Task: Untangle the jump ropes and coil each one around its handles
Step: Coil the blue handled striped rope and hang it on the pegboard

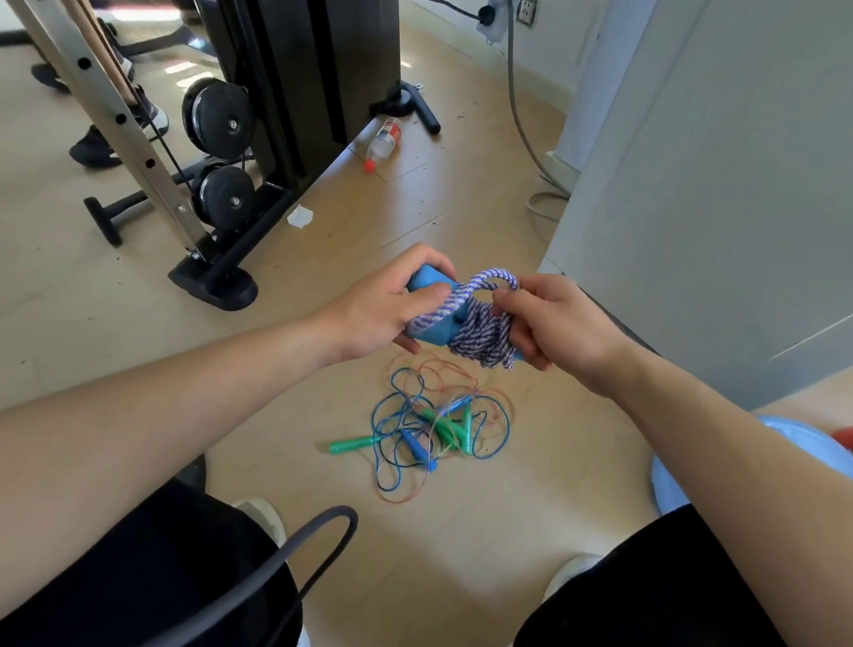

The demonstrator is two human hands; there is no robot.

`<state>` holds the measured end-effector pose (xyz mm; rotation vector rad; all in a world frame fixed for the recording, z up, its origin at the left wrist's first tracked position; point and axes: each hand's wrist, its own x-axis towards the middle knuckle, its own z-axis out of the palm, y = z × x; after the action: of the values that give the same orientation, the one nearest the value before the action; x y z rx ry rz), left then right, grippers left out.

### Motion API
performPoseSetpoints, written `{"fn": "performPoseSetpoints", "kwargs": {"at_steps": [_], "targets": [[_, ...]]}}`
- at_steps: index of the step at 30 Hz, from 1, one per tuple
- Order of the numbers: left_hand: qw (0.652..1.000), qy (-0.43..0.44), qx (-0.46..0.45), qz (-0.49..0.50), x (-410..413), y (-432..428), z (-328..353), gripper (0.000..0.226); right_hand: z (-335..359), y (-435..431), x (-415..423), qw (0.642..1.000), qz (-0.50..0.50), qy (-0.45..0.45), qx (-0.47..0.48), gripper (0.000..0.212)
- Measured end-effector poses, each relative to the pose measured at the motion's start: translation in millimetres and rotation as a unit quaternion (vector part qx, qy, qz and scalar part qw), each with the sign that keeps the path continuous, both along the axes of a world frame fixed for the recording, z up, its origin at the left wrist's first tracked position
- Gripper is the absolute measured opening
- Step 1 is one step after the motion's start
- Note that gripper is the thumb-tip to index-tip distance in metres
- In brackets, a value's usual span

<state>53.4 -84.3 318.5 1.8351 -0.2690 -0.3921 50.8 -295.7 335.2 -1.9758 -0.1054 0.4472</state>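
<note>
Left hand (382, 305) grips the blue handles (432, 293) steady — right hand (550, 324) pinches the purple rope (475, 327), cinching its last loop.

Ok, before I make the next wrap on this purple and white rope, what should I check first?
1. Left hand grips the blue handles firmly: ok.
2. Right hand pinches the loop of the purple-and-white rope: ok.
3. Coil sits bunched around the handles: ok.
4. Rope's free end is accounted for: cannot tell, it is hidden behind the fingers.
5. Held rope is clear of the tangle of thin ropes below: ok, they are apart.
6. Other ropes are sorted: not ok, they are still knotted together.
</note>
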Motion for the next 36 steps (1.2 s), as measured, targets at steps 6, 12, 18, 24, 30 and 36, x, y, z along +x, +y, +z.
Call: {"fn": "performPoseSetpoints", "kwargs": {"at_steps": [6, 12, 18, 24, 30, 36], "targets": [[0.994, -0.082, 0.066, 0.018, -7, -5, -4, 0.038, -1, 8, 2, 0.971, 0.052, -0.126, -0.195, 0.022], [0.983, -0.125, 0.130, -0.009, -12, -12, -5, 0.027, 9, 4, 3, 0.935, 0.128, -0.177, -0.279, 0.026], [0.997, 0.001, 0.050, -0.053, -17, -16, -5, 0.025, 8, -4, 4, 0.978, 0.151, -0.028, -0.138, 0.017], [0.994, 0.099, -0.036, -0.014, -18, -21, -2, 0.053, 5, 5, 1, 0.985, 0.107, -0.062, -0.117, 0.031], [0.997, 0.071, -0.002, -0.003, -16, -18, -10, 0.095, -1, 10, 3, 0.999, -0.009, -0.032, -0.033, 0.024], [0.997, -0.018, 0.062, 0.050, -13, -22, -5, 0.009, -4, 16, 8, 0.995, -0.094, -0.032, 0.011, 0.030]]}}
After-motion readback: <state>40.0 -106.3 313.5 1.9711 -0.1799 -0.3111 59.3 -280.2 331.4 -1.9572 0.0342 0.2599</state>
